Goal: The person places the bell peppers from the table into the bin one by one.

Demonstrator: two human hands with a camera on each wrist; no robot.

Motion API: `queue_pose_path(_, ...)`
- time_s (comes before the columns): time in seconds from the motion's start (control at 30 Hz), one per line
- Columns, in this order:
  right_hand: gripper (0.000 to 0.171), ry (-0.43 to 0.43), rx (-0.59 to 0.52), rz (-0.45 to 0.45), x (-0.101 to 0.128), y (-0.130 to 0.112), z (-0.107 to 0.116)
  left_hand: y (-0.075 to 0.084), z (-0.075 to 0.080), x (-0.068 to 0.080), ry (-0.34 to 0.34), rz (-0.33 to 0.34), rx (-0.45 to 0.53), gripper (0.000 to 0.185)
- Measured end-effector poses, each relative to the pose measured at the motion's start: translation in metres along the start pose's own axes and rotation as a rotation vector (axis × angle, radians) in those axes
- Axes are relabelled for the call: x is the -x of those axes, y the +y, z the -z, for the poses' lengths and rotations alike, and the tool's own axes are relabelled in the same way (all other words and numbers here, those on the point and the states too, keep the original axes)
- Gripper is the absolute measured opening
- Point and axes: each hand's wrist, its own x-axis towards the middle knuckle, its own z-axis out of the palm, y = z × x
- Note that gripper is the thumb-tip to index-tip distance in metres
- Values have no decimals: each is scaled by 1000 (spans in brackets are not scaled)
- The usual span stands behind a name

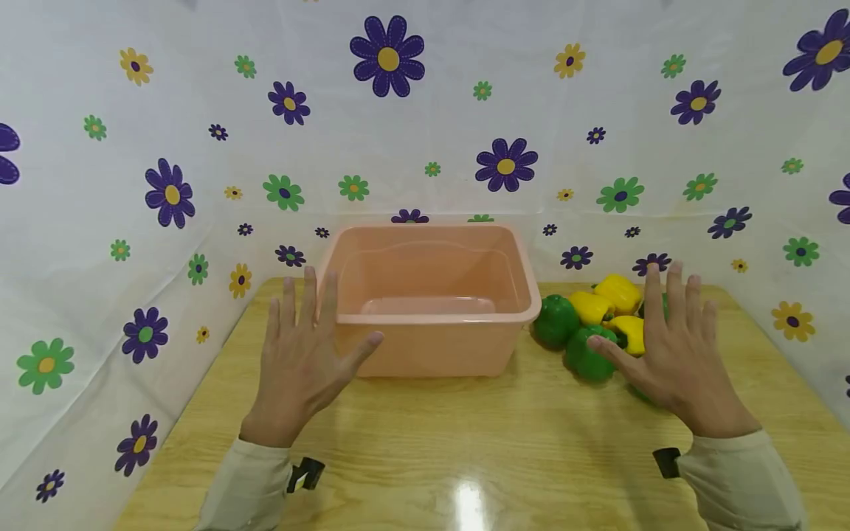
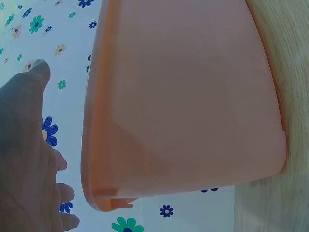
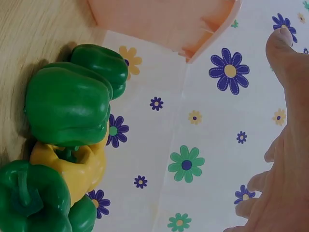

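Peach-pink plastic makes up the tub (image 1: 432,295) that stands on the wooden table (image 1: 465,435) in the head view, a flowered cloth (image 1: 199,147) hanging behind and around it. The left hand (image 1: 302,361) hovers just beside the tub's near left corner, fingers straight and spread, gripping nothing. The right hand (image 1: 671,354) is held the same way — flat, released — over a cluster of peppers to the right of the tub: a green pepper (image 1: 555,321) nearest the tub, another green pepper (image 1: 587,354) by the thumb, and yellow peppers (image 1: 617,293) behind them.

From the left wrist, the tub's outer wall (image 2: 188,96) fills most of the picture; the hand (image 2: 24,159) shows at the left edge, thumb out, fingers only partly seen, clear of the tub.

From the right wrist, green peppers (image 3: 67,104) and a yellow one (image 3: 72,162) lie bunched on the table — the tub's corner (image 3: 193,24) above them. The hand (image 3: 285,145) sits at the right edge with the thumb extended, apart from the peppers.
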Motion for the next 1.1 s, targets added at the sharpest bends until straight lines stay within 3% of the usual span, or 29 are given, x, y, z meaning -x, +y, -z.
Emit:
queue_pose_path(0.27, 107, 8, -124, 60, -5, -5, -1, -8, 1, 1, -1, 18, 43, 98)
queue_pose_path(0.43, 102, -64, -274, 30, -11, -9, -3, -16, -2, 0, 22, 61, 145, 93)
queue_pose_path(0.73, 84, -174, -565, -42, -31, -24, -16, -28, -14, -7, 53, 190, 509, 73)
queue_pose_path(0.9, 83, -262, -799, -155, -41, -38, -27, -28, -22, -10, 37, 286, 742, 67)
queue_pose_path(1.1, 81, -318, -1157, -278, -51, -50, -36, -23, -30, -16, 25, 412, 1029, 67)
